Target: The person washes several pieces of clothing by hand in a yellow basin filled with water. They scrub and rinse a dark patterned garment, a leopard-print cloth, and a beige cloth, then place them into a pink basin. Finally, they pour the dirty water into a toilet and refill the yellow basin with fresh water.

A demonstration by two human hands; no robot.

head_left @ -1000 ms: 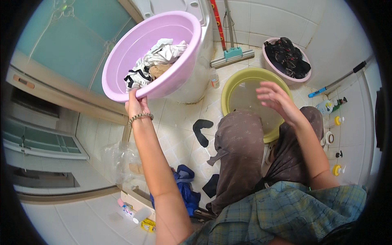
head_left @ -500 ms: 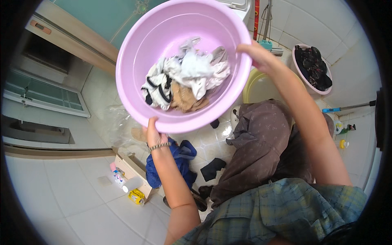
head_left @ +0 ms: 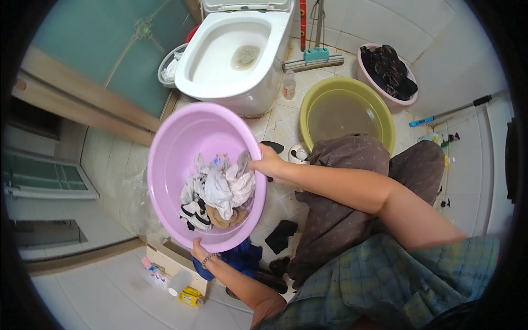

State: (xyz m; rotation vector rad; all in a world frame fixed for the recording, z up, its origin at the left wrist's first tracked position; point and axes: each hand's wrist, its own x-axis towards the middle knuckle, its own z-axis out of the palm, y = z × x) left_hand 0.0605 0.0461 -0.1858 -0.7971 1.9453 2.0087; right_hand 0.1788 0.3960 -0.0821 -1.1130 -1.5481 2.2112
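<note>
Between my two hands is a large pink-purple basin, tilted toward me. Wet-looking clothes in white, grey and pale pink lie bunched in its lower part, with a brown cloth and a white piece with black trim among them. My left hand grips the near rim, thumb over the edge. On the right side of the rim my right hand is closed, its thumb inside the basin. The fingers beneath the rim are partly hidden. Below the basin, blue cloth shows on the floor.
A toilet with its lid raised stands beyond the basin. To its right are a mop, a small clear bottle, an olive-yellow tub of murky water, and a pink basin of dark clothes. A black cloth lies near my legs.
Both hands have carried the pink-purple basin left and down, away from the toilet, which now shows fully. The olive-yellow tub has come into fuller view.
</note>
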